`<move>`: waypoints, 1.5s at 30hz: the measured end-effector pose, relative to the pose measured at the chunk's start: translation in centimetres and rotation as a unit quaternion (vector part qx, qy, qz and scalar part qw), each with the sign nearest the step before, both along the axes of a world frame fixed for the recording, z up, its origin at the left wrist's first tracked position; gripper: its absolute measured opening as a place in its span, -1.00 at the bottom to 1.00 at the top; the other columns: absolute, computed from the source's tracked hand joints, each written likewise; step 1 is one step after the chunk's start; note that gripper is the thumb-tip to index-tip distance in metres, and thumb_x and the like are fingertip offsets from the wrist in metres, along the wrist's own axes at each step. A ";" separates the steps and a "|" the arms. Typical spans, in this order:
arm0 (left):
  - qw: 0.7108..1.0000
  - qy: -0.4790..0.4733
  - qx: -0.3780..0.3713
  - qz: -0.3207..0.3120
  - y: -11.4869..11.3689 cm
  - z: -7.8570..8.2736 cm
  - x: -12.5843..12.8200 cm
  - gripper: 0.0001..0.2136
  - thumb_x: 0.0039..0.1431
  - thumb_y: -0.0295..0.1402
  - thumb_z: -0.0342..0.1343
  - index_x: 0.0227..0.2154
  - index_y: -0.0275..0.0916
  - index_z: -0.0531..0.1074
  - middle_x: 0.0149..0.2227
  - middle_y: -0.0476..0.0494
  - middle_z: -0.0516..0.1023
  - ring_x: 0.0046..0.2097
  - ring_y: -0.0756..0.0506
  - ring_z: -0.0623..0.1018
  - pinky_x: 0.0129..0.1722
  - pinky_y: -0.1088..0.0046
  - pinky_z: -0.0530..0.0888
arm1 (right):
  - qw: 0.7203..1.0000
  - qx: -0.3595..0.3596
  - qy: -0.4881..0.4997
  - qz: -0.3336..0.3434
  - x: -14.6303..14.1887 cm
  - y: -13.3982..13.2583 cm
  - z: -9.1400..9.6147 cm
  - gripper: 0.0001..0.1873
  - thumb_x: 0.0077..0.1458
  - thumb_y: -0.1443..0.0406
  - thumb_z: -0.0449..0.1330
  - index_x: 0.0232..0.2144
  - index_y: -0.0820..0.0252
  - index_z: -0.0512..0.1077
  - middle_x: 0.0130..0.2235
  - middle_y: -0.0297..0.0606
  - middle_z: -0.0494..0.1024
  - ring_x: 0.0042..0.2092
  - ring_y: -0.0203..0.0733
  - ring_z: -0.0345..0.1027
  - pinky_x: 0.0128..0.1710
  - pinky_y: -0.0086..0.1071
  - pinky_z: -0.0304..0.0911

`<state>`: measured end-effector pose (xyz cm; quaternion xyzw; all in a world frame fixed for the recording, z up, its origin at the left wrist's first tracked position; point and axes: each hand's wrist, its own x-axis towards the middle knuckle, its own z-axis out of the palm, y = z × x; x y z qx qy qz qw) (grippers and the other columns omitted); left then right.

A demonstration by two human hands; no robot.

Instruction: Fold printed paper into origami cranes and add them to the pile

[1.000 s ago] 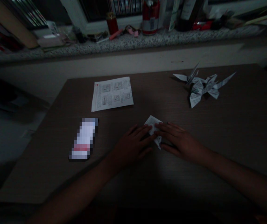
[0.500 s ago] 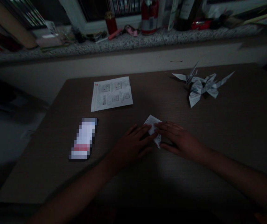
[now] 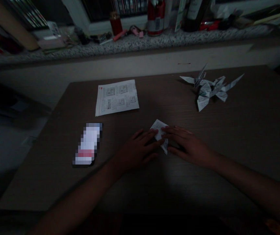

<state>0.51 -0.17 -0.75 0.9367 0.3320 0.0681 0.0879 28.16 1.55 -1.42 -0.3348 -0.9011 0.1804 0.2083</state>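
Note:
A small piece of folded printed paper [image 3: 158,124] lies on the dark wooden table [image 3: 191,186], partly covered by fingers from both sides. My left hand [image 3: 136,150] rests on its left part with fingers stretched out and fingertips on the paper. From the other side my right hand [image 3: 187,142] lays its extended fingertips on the paper's right edge, its thumb close to the lower corner. Neither hand is closed around anything. Beneath the fingers, the folds cannot be made out.
A printed sheet [image 3: 117,97] lies at the back left, and a phone [image 3: 87,143] with a blurred screen is nearer me. Folded paper cranes [image 3: 210,89] sit at the back right. Behind the table, a granite sill [image 3: 130,42] carries a red can [image 3: 156,18], a bottle and clutter.
The right fingertips have shifted very slightly on the folded paper. Both hands otherwise keep their places, and the whole view has tilted a little.

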 end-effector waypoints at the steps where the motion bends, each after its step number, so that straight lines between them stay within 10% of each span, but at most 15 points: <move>1: 1.000 -0.002 -0.001 0.000 0.0 0.0 0.0 -0.50 0.50 -0.11 -0.04 0.41 -0.02 0.15 0.47 -0.26 0.12 0.47 -0.24 0.15 0.42 -0.06 0.13 | 1.000 -0.004 0.003 -0.010 -0.1 -0.1 0.0 -0.58 0.34 0.19 0.19 0.21 0.05 0.39 0.32 -0.08 0.42 0.33 0.05 0.29 0.34 0.15 0.18; 18: 1.000 -0.001 0.004 -0.016 0.4 0.2 -0.3 -0.49 0.49 -0.11 -0.02 0.41 -0.03 0.16 0.47 -0.26 0.10 0.48 -0.24 0.15 0.44 -0.05 0.09 | 0.998 0.045 -0.042 -0.006 -0.8 -0.3 -0.1 -0.32 0.34 0.14 0.18 0.43 0.04 0.15 0.35 -0.02 0.36 0.33 0.16 0.25 0.25 0.16 0.25; 45: 0.999 -0.029 0.000 -0.023 -0.7 0.5 -0.4 -0.53 0.50 -0.12 -0.04 0.34 -0.20 0.27 0.41 -0.31 0.24 0.41 -0.30 0.28 0.37 -0.01 0.30 | 0.993 0.095 -0.073 0.007 -0.8 0.3 0.0 -0.53 0.44 0.22 0.05 0.32 0.20 0.33 0.32 -0.13 0.43 0.29 0.09 0.30 0.22 0.04 0.28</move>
